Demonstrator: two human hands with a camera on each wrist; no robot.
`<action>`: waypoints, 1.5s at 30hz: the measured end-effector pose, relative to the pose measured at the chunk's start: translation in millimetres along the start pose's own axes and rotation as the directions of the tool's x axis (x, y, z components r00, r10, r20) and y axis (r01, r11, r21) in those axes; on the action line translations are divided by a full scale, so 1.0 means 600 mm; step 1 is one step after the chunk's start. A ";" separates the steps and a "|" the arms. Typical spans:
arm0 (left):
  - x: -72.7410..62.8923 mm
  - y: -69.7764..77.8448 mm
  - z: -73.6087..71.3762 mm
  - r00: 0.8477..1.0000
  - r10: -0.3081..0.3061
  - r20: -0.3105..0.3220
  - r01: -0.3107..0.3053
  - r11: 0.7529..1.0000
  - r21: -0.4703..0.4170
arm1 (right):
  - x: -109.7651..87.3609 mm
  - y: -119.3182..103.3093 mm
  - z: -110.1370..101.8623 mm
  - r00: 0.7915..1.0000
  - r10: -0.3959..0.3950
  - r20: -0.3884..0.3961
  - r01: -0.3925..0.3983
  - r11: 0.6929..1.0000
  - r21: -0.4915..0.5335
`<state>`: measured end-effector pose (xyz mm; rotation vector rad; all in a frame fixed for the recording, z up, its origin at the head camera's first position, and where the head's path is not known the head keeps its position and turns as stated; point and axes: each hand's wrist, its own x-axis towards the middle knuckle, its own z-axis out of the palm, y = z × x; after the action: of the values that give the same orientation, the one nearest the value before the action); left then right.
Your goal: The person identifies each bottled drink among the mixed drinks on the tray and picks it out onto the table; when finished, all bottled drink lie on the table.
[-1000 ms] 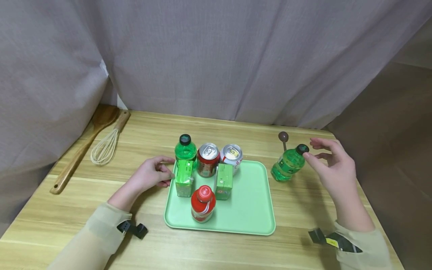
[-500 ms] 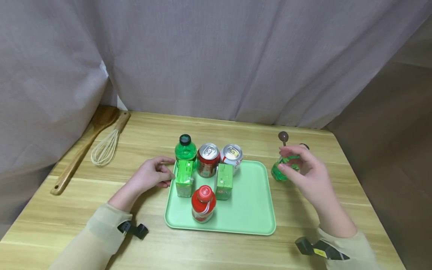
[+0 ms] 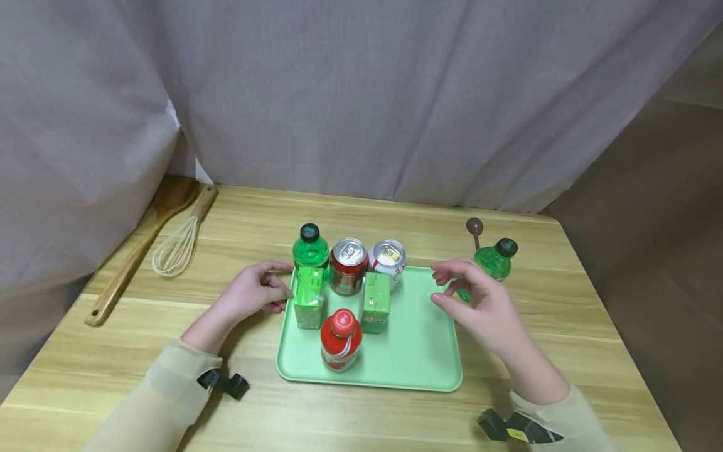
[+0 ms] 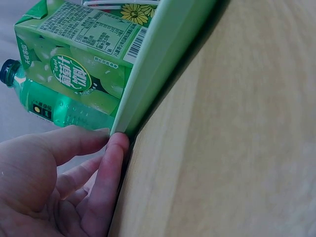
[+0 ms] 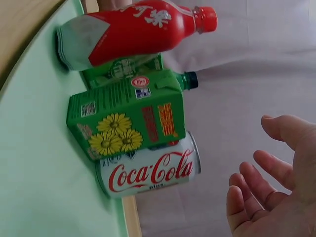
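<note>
A light green tray [image 3: 420,358] lies on the table with drinks standing on it. My left hand [image 3: 257,290] pinches its left rim, thumb and a fingertip meeting at the edge in the left wrist view. My right hand [image 3: 474,301] hovers over the tray's right side, fingers loosely bent and holding nothing. On the tray stand a red-capped bottle [image 3: 341,342], a green juice box [image 4: 74,64], a second green carton [image 5: 128,113], a red can [image 3: 348,270], a white Coca-Cola can [image 5: 153,170] and a green bottle [image 3: 310,251]. Behind my right hand another green bottle [image 3: 494,260] is partly hidden.
A brown spoon [image 3: 475,227] lies beyond the right-hand bottle, its handle partly hidden. A wooden spatula [image 3: 135,254] and a whisk [image 3: 179,248] lie at the left. Grey cloth [image 3: 361,94] hangs behind the table.
My right hand has moved left from the right-hand green bottle, passing in front of it, to over the tray's right edge. That bottle, tilted earlier, now stands upright. My left hand stays put.
</note>
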<state>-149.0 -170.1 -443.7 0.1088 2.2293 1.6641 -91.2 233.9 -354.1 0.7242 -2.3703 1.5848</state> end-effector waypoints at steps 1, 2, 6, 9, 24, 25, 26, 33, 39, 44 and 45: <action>0.000 -0.001 0.000 1.000 -0.001 0.001 0.001 1.000 -0.001 | 0.000 -0.003 0.003 1.000 -0.003 0.002 0.003 1.000 0.008; 0.001 -0.001 0.001 1.000 0.000 0.002 0.000 1.000 -0.003 | 0.001 -0.006 0.006 1.000 -0.008 0.001 0.008 1.000 0.013; 0.002 -0.004 0.001 1.000 0.000 0.002 0.000 1.000 -0.006 | 0.004 -0.014 0.015 0.999 -0.029 0.017 0.028 0.998 0.049; 0.003 -0.005 0.000 1.000 0.001 0.001 -0.001 1.000 -0.004 | 0.006 -0.018 0.025 0.997 -0.040 0.065 0.036 0.997 0.068; 0.003 -0.005 -0.001 1.000 0.012 -0.002 -0.012 1.000 -0.011 | 0.011 -0.047 0.101 0.958 -0.093 0.270 0.071 0.994 0.088; 0.003 -0.006 -0.001 1.000 0.011 -0.004 -0.011 1.000 -0.011 | 0.011 -0.048 0.106 0.954 -0.095 0.284 0.074 0.994 0.083; 0.003 -0.006 -0.001 1.000 0.009 -0.004 -0.009 1.000 -0.009 | 0.011 -0.049 0.111 0.950 -0.098 0.296 0.077 0.994 0.081; 0.004 -0.005 0.002 1.000 0.006 0.000 -0.006 1.000 -0.013 | 0.013 -0.049 0.129 0.936 -0.120 0.329 0.095 0.991 0.092; 0.003 -0.004 0.003 1.000 0.004 0.001 -0.004 1.000 -0.006 | 0.009 -0.054 0.143 0.940 -0.088 0.329 0.071 0.995 0.064; 0.002 -0.003 0.001 1.000 0.007 0.003 -0.007 1.000 -0.002 | 0.007 -0.066 0.156 0.949 -0.019 0.315 0.023 1.000 -0.009; 0.002 -0.003 0.001 1.000 0.007 0.002 -0.007 1.000 -0.002 | 0.007 -0.069 0.158 0.951 -0.008 0.310 0.017 0.999 -0.027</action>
<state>-149.8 -169.9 -445.6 0.1184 2.2284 1.6693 -64.5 133.8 -357.5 1.0488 -2.5896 1.5227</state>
